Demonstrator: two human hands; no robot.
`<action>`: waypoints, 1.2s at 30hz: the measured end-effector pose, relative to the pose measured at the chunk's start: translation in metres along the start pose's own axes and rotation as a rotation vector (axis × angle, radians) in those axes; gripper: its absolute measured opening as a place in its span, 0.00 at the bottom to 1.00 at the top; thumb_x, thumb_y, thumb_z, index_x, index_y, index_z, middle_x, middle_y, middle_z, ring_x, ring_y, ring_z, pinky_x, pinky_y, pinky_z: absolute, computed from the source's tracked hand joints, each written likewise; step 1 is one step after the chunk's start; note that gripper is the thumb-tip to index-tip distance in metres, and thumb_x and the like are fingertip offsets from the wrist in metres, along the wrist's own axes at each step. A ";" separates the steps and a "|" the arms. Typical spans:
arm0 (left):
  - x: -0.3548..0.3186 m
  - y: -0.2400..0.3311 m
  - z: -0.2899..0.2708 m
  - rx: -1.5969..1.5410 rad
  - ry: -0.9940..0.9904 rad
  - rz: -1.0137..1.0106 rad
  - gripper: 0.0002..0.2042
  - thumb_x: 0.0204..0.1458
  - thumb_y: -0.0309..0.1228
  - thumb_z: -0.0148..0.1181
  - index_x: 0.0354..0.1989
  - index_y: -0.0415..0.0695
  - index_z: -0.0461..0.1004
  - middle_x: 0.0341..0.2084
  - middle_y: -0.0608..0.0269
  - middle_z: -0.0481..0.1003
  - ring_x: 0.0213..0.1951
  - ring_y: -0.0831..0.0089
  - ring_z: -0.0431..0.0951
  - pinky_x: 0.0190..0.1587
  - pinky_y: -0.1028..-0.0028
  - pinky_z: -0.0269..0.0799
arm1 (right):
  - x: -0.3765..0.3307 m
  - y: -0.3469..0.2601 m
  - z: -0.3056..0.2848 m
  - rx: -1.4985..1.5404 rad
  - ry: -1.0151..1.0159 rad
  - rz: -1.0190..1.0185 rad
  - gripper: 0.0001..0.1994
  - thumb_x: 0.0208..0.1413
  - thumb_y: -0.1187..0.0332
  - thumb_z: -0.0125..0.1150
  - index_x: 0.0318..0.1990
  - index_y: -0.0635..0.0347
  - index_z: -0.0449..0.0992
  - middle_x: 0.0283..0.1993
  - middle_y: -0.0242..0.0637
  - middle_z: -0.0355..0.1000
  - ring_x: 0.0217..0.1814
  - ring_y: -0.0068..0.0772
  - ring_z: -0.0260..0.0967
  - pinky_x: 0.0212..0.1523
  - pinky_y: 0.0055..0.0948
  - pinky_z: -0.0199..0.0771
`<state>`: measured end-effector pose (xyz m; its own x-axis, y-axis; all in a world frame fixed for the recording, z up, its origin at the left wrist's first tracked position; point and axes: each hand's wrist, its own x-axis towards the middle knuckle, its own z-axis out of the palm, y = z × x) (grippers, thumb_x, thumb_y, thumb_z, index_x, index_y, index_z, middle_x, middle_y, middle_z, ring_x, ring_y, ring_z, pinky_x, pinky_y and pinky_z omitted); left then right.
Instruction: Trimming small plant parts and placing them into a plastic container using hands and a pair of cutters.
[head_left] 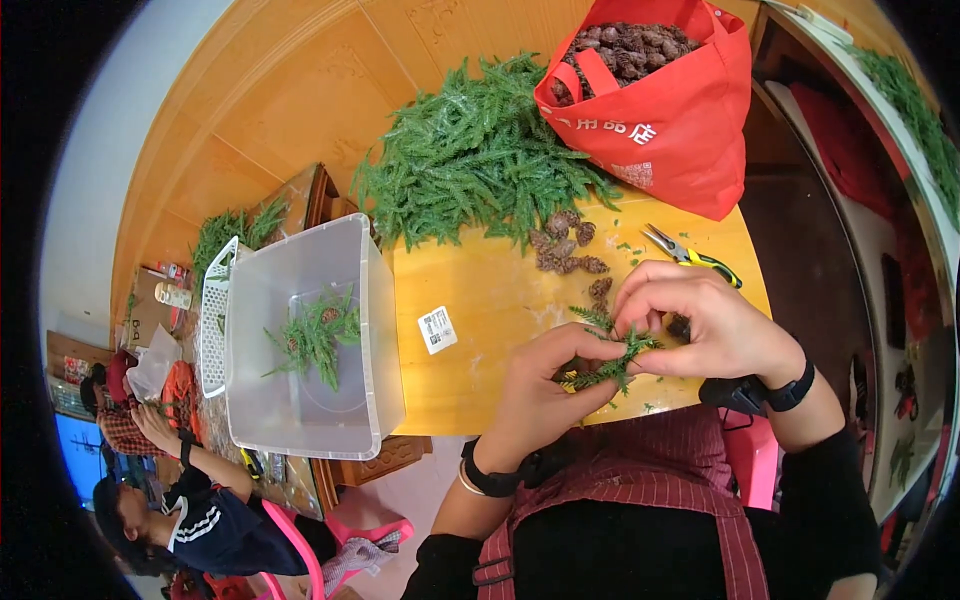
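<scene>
Just above the table's near edge, both my hands are closed on a small green pine sprig (638,347). My left hand (545,385) pinches it from the left, its thumb and fingers around the lower needles. From the right, my right hand (705,315) has its fingertips pressed together at the sprig's upper part; what lies between those tips is hidden. A brown pine cone (680,328) shows partly beneath my right hand. Farther back lie several loose pine cones (565,245). Needle-nose pliers (690,257) with yellow and black handles rest to the right.
A pile of green sprigs (480,150) covers the table's back, beside a red bag (690,120) full of cones. Left stands a clear plastic bin (375,330) holding a sprig with cones (318,338). A white label (437,330) lies on the yellow table (450,390). Another person (215,520) sits far left.
</scene>
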<state>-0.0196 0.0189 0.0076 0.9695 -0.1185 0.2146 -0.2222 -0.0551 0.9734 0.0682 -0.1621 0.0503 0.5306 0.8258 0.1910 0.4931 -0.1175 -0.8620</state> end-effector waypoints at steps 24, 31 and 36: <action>-0.004 0.015 0.001 0.188 -0.026 -0.062 0.14 0.38 0.18 0.63 0.36 0.40 0.71 0.31 0.64 0.72 0.34 0.79 0.73 0.36 0.80 0.69 | -0.001 -0.003 0.001 0.360 0.023 0.197 0.07 0.41 0.75 0.64 0.29 0.60 0.72 0.30 0.28 0.67 0.31 0.16 0.63 0.30 0.16 0.62; -0.004 -0.004 0.011 0.016 0.099 0.079 0.15 0.38 0.22 0.64 0.37 0.42 0.70 0.29 0.66 0.71 0.30 0.78 0.71 0.32 0.79 0.66 | -0.002 -0.002 0.003 0.387 0.065 0.234 0.07 0.42 0.75 0.64 0.28 0.61 0.71 0.31 0.29 0.68 0.32 0.16 0.64 0.32 0.16 0.64; -0.007 0.000 0.015 -0.112 0.130 0.016 0.18 0.38 0.19 0.63 0.40 0.40 0.68 0.32 0.62 0.70 0.34 0.76 0.73 0.37 0.80 0.69 | -0.006 0.002 0.005 0.517 0.129 0.223 0.08 0.42 0.78 0.62 0.28 0.64 0.68 0.32 0.37 0.68 0.37 0.22 0.67 0.38 0.20 0.67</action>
<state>-0.0279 0.0045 0.0048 0.9729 0.0111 0.2312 -0.2314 0.0577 0.9711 0.0627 -0.1644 0.0451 0.6785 0.7345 0.0060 -0.0245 0.0308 -0.9992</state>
